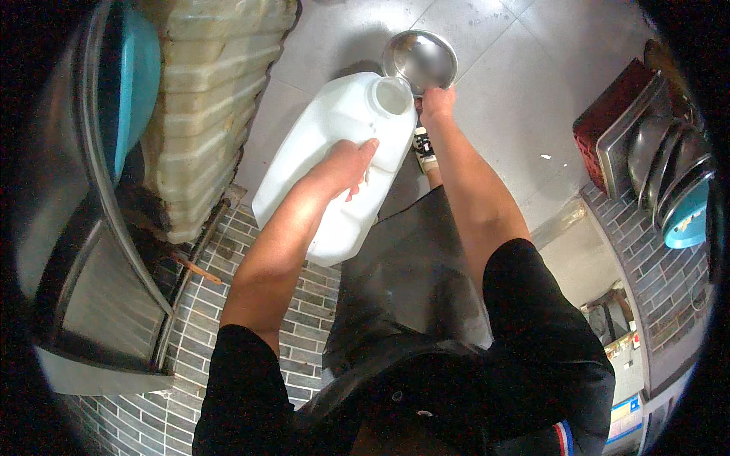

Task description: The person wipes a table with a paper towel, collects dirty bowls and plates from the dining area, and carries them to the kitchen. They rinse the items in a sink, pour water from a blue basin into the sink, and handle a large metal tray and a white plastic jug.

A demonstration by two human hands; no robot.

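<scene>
My left hand (351, 165) is closed around the moulded handle of a large white plastic jug (296, 154), which tilts with its uncapped mouth toward the upper right. At the end of my outstretched right arm, my right hand (438, 104) grips the near rim of a round stainless steel bowl (425, 54). The bowl is beside the jug's mouth, and the two overlap in view. A blur covers part of the bowl's inside, so its content cannot be made out. The jug hides most of my left fingers.
Grey floor tiles (502, 114) lie below. On the left are a ribbed cream-coloured container (211, 102), a blue basin (137, 85) and a wooden-handled tool (197, 269). To the right, metal pans (650, 154), a dark red crate (610, 119) and another blue basin (684, 228) stand along a brick-tiled surface.
</scene>
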